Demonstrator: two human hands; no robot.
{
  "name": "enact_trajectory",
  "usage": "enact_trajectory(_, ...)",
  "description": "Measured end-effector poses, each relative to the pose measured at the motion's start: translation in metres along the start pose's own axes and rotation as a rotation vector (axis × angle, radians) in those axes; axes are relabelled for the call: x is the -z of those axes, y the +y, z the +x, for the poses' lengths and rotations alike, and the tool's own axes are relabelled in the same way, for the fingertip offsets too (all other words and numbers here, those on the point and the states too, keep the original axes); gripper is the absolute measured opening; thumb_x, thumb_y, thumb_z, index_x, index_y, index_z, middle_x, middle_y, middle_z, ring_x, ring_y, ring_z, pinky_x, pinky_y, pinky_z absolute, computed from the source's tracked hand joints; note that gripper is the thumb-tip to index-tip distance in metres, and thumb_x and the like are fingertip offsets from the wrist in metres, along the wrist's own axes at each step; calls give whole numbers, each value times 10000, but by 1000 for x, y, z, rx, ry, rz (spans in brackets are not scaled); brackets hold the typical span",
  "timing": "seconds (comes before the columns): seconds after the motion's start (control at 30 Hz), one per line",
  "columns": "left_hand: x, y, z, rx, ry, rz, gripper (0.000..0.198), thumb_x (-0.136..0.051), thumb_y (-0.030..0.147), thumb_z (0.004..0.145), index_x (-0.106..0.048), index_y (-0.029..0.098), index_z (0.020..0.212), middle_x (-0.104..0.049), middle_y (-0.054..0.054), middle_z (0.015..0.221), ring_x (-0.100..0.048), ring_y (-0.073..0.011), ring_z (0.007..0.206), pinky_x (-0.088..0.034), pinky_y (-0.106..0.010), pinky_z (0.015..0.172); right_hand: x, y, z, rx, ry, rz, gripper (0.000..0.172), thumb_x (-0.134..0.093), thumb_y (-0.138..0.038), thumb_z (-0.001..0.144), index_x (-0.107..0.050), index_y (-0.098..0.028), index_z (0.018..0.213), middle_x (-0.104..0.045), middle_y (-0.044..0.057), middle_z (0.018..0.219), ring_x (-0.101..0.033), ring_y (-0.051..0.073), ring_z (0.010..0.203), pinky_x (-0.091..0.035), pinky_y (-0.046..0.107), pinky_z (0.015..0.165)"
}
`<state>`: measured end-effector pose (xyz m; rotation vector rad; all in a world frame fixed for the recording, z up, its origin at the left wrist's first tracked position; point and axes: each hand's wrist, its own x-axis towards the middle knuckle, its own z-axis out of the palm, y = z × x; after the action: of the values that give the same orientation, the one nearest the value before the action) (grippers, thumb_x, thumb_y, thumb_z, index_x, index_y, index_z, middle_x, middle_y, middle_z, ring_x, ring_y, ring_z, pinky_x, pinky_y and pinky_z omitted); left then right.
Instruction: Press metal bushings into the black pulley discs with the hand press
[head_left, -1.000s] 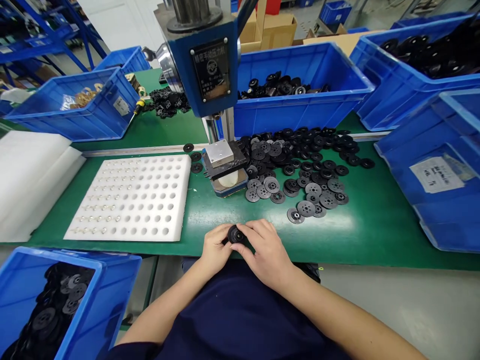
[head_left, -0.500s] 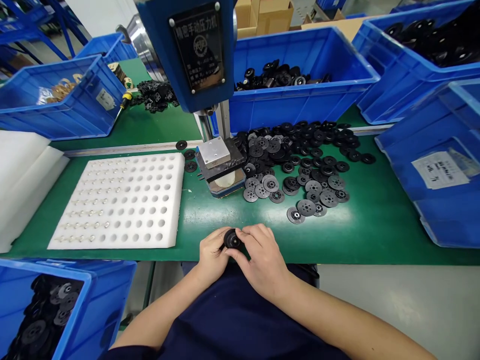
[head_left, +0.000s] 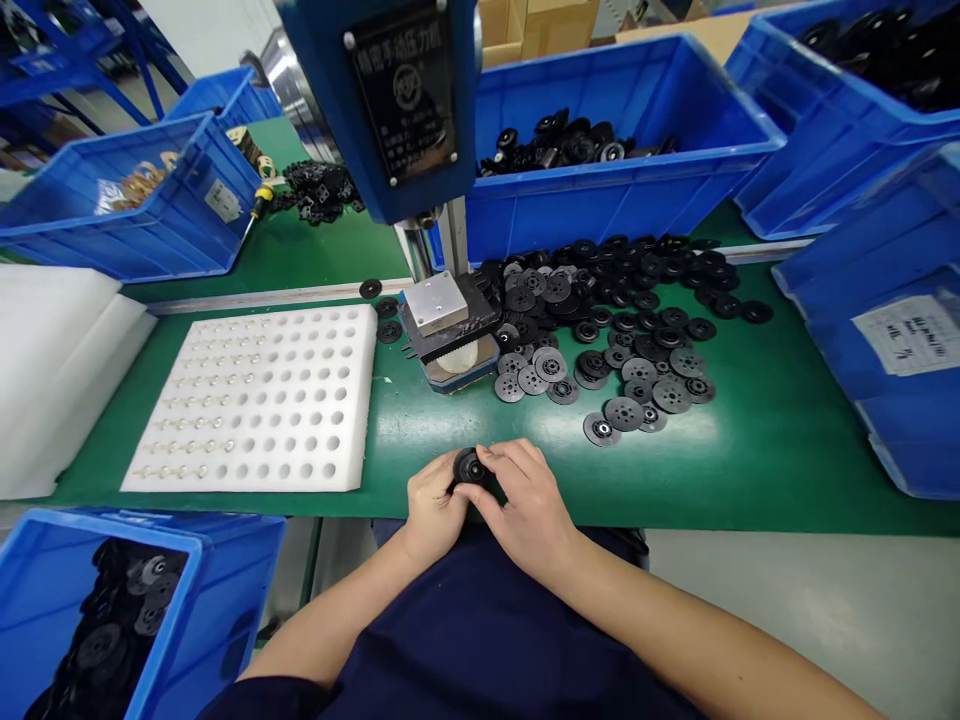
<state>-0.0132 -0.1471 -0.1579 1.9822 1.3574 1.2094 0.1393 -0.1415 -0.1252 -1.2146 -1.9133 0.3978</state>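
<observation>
The left hand [head_left: 435, 508] and right hand [head_left: 531, 508] meet just above the near edge of the smooth, glossy green tabletop [head_left: 720, 480], both closed around one black round part [head_left: 468, 466]. The left fingers curl in from one side, while the right thumb and forefinger pinch the other. The part looks like a stepped disc with a small bright centre, though the fingers hide much of its outline. Beyond the hands stands a blue-painted press [head_left: 424, 196] with a dark lettered plate; on its base a squared, pale metal block [head_left: 435, 303] rests on a black slotted plate [head_left: 477, 318], above a whitish rounded piece [head_left: 459, 358]. To the right of the base spreads a heap of matt black and grey discs [head_left: 624, 413], flat and thin, many ringed with small holes. On the left lies a thick white foam tray [head_left: 355, 405], drilled in rows, its left-hand holes filled with small, shiny, pale pieces [head_left: 202, 470]. Ribbed blue plastic bins [head_left: 600, 205] surround the bench, and a yellow-and-black-handled screwdriver [head_left: 262, 198] leans by one.
</observation>
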Motion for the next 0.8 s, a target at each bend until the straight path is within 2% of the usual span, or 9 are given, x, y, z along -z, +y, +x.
enact_trajectory(0.13,-1,-4,-1,-37,3,33,236,-531,195,938,-731,181,1063,-773,-80,984,-735,-195,887,-610,-310,788,2,0,-1,23,-13,-6,239,-691,-275,877,-656,-121,1056,-654,101,899,-580,234,851,-547,416,770)
enact_trajectory(0.23,-3,-6,-1,-6,8,27,233,-539,170,914,-743,184,1024,-772,-76,971,-730,-199,880,-602,-323,798,2,2,-1,6,-47,-17,249,-699,-284,869,-677,-122,1057,-662,110,917,-585,238,847,-553,436,793)
enact_trajectory(0.3,-3,-6,-2,63,5,5,200,-569,184,889,-749,182,975,-767,-71,938,-721,-202,849,-594,-328,781,2,6,1,-19,-72,17,261,-718,-309,855,-696,-147,1058,-667,98,900,-590,233,836,-559,431,791)
enact_trajectory(0.4,-2,-7,-5,243,-1,-80,158,-661,246,840,-733,170,958,-746,-60,869,-692,-190,766,-574,-309,723,8,11,8,-94,-82,156,258,-750,-360,828,-725,-190,1020,-667,64,842,-606,209,811,-565,378,756)
enact_trajectory(0.53,13,-1,0,435,3,-295,246,-772,298,770,-691,162,959,-712,-43,822,-657,-164,729,-547,-274,703,24,19,17,-190,-105,423,321,-703,-468,851,-735,-204,1032,-673,46,830,-625,171,760,-557,312,703)
enact_trajectory(0.6,29,5,14,463,28,-364,268,-803,307,743,-689,165,939,-708,-45,838,-653,-159,752,-536,-259,707,29,26,18,-208,-99,505,393,-625,-524,891,-722,-199,1091,-681,55,846,-635,167,752,-557,306,691)
enact_trajectory(0.7,60,22,52,458,94,-410,292,-828,309,708,-704,171,934,-705,-39,831,-637,-145,736,-520,-240,680,28,40,16,-276,-70,481,418,-512,-522,946,-723,-190,1084,-699,79,877,-649,176,755,-555,315,687)
enact_trajectory(0.8,87,45,101,345,217,-380,314,-860,304,649,-728,174,902,-684,-16,774,-606,-129,694,-507,-234,671,19,53,12,-321,-54,377,396,-486,-488,957,-736,-184,1003,-701,91,851,-649,191,748,-548,330,701)
